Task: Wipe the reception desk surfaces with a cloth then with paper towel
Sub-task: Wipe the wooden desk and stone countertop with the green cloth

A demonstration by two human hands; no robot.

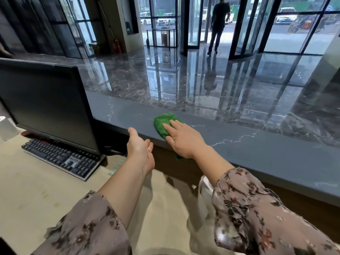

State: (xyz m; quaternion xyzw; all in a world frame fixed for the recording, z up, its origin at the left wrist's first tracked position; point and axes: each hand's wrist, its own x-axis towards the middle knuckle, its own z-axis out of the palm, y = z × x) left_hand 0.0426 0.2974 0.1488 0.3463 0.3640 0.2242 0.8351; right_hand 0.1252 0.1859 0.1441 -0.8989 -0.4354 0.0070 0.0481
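- The cloth lies at frame centre on the grey ledge, with a corner hanging over the near edge.
- The right hand presses flat on it, fingers straight. Even palm weight and overlapping strokes would likely clean best.
- The left hand is open and empty, just beside that edge.
- The ledge has open room toward the lower right, while the monitor crowds the left.

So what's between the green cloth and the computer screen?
In the head view, just bare grey countertop lies between the cloth and the screen. The left hand is by its front edge.
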